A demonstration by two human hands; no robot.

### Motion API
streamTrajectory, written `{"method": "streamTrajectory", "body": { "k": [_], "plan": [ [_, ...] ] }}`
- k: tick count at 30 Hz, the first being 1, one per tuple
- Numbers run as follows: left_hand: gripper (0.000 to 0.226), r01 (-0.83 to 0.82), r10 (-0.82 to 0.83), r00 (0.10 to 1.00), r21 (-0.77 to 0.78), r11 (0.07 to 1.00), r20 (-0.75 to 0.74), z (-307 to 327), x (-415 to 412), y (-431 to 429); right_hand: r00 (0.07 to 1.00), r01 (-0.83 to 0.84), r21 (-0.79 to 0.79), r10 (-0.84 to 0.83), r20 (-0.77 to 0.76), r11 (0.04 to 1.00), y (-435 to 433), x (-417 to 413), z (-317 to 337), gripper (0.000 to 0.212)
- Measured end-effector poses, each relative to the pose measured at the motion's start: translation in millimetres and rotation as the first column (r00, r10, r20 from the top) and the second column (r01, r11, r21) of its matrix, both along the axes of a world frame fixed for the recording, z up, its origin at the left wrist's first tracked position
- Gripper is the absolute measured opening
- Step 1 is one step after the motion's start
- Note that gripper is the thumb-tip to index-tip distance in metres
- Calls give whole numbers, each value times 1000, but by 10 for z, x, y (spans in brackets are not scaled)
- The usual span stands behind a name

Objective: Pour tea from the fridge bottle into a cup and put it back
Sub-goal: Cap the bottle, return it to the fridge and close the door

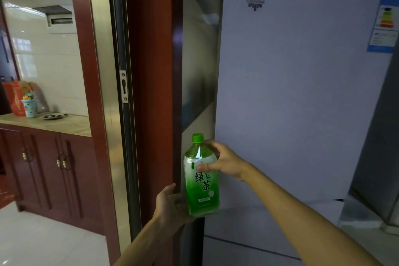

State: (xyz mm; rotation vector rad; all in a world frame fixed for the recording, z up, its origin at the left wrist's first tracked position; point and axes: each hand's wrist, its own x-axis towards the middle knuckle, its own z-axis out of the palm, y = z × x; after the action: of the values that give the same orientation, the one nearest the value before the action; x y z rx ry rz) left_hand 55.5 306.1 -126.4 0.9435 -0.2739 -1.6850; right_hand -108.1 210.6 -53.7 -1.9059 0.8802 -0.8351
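Note:
A green tea bottle (201, 181) with a green cap stands upright in the air in front of the white fridge (291, 93), whose door is closed. My right hand (220, 161) grips the bottle's upper part, thumb across the label. My left hand (170, 205) cups the bottle's lower left side from below. No cup for pouring is plainly in view.
A dark red door frame (151, 93) with a metal sliding track stands just left of the fridge. Beyond it, a kitchen counter (54, 124) holds a red bag, a patterned tub and a small dish. Red cabinets sit below, over a pale tiled floor.

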Motion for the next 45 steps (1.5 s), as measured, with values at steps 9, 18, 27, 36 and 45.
{"method": "streamTrajectory", "body": {
  "k": [9, 18, 27, 36, 45],
  "plan": [
    [52, -65, 64, 997, 32, 997, 33, -46, -89, -51, 992, -84, -4, 84, -95, 996, -195, 48, -66, 75],
    [45, -114, 114, 993, 7, 993, 33, -21, -148, -30, 987, -119, 13, 120, -105, 993, -224, 85, -37, 70],
    [53, -81, 79, 995, 18, 997, 68, -98, -96, 7, 990, -100, 0, 99, -102, 995, -49, 0, -83, 73],
    [56, 56, -59, 997, 42, 998, 57, -81, -164, 162, 988, 1, 54, 8, -156, 999, 92, -178, -106, 139],
    [57, 29, -30, 999, 29, 999, 43, -99, -33, 224, 980, 57, 121, -32, -196, 991, 172, 54, -14, 161]
  ]
}}
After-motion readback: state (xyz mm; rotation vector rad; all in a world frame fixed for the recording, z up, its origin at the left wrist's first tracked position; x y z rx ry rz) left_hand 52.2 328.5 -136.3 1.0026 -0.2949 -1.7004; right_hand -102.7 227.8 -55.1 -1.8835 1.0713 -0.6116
